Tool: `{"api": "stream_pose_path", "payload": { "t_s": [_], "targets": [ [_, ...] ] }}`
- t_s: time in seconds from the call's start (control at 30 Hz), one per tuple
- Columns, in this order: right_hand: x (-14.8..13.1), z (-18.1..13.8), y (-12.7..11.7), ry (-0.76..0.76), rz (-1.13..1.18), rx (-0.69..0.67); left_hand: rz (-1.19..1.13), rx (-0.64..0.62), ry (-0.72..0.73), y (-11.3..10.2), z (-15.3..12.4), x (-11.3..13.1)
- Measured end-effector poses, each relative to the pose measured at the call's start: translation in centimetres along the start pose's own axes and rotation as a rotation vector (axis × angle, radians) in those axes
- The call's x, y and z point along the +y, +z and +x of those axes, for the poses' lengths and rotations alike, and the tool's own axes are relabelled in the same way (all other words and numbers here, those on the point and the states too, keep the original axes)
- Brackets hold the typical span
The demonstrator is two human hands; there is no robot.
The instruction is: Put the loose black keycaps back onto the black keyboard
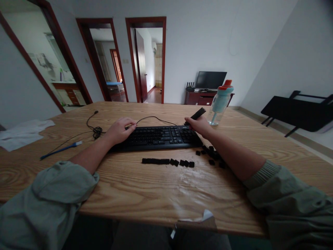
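A black keyboard point(158, 137) lies across the table in front of me, with some of its keycaps off. My left hand point(120, 130) is at its upper left corner, thumb and fingertips closed on the edge. Over the number pad end, my right hand point(199, 125) is wrapped round a thick black stick-like tool point(199, 114), tilted up to the right; its lower end is too dark to make out. Below the keyboard runs a row of loose black keycaps point(156, 161). More keycaps point(211, 162) lie scattered by my right forearm, which partly hides them.
A blue brush point(61, 150) with a pale tip lies at the left, near a coiled cable point(97, 132) and white tissue point(24, 132). A water bottle point(220, 104) stands beyond my right hand. Torn covering point(197, 222) hangs at the front edge of the wooden table point(125, 194).
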State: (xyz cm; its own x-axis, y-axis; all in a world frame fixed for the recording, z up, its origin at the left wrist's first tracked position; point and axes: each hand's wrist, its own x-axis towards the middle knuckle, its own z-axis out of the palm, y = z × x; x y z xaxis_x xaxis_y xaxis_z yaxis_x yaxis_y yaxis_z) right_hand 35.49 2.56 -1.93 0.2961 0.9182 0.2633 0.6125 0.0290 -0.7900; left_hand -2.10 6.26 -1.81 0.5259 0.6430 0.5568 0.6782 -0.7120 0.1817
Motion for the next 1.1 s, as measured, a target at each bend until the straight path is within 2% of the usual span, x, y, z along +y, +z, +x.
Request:
{"api": "stream_pose_path", "payload": {
  "t_s": [0.3,0.8,0.97,1.1],
  "targets": [
    [0.1,0.2,-0.1,-0.194,-0.142,-0.032,0.012,-0.013,-0.043,-0.1,0.0,0.1],
    [-0.1,-2.0,-0.1,-0.332,-0.389,0.014,0.016,-0.023,-0.069,-0.2,0.0,0.8],
    [-0.1,-2.5,0.0,-0.330,-0.349,0.031,0.003,-0.028,-0.056,-0.3,-0.1,0.9],
    [0.1,-1.9,0.1,-0.300,-0.182,0.024,0.004,-0.037,-0.069,-0.3,-0.1,0.9]
  ]
}}
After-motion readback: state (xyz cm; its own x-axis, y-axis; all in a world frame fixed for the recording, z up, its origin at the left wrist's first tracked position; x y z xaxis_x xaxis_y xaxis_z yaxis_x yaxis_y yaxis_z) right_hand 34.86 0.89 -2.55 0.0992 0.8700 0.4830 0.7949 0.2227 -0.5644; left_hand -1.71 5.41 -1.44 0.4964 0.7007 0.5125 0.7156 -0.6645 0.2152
